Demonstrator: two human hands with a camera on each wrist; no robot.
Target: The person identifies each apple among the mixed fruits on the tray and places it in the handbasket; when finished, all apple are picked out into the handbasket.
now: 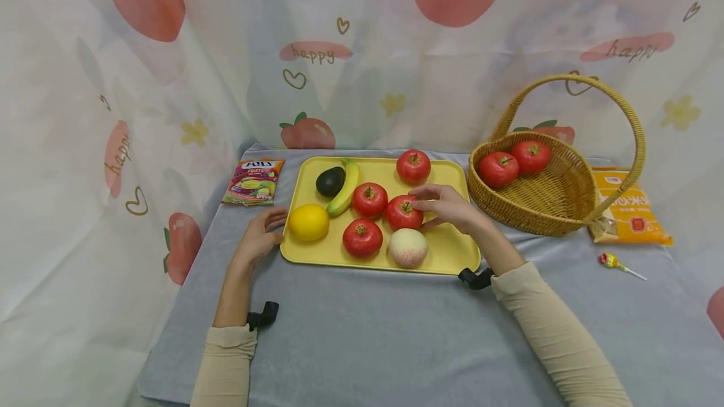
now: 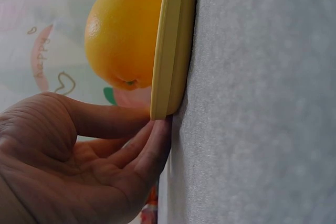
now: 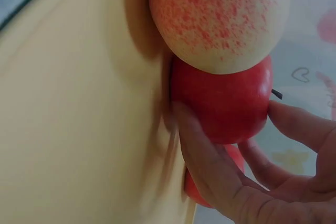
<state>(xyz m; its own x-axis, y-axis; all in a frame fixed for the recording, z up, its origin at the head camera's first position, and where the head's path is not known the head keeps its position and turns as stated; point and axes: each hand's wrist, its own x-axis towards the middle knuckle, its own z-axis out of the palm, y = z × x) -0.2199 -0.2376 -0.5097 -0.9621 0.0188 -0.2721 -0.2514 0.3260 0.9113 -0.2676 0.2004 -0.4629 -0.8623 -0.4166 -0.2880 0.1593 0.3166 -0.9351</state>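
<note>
A yellow tray (image 1: 441, 256) carries several red apples, a lemon-like yellow fruit (image 1: 308, 222), which looks orange in the left wrist view, an avocado (image 1: 330, 181), a banana (image 1: 344, 190) and a pale peach (image 1: 408, 248). At the tray's left edge, my left hand (image 1: 261, 235) pinches the rim (image 2: 167, 66), thumb on one side and fingers on the other. Over the tray's right half, my right hand (image 1: 447, 207) holds a red apple (image 3: 223, 103) between thumb and fingers. That apple sits right beside the peach, still at tray level. Another apple (image 1: 413, 166) lies behind it.
At the back right stands a wicker basket (image 1: 543, 225) with a tall handle and two red apples (image 1: 498, 169) inside. An orange snack bag (image 1: 633, 212) and a lollipop (image 1: 611, 260) lie right of it. A candy bag (image 1: 254, 182) lies behind my left hand.
</note>
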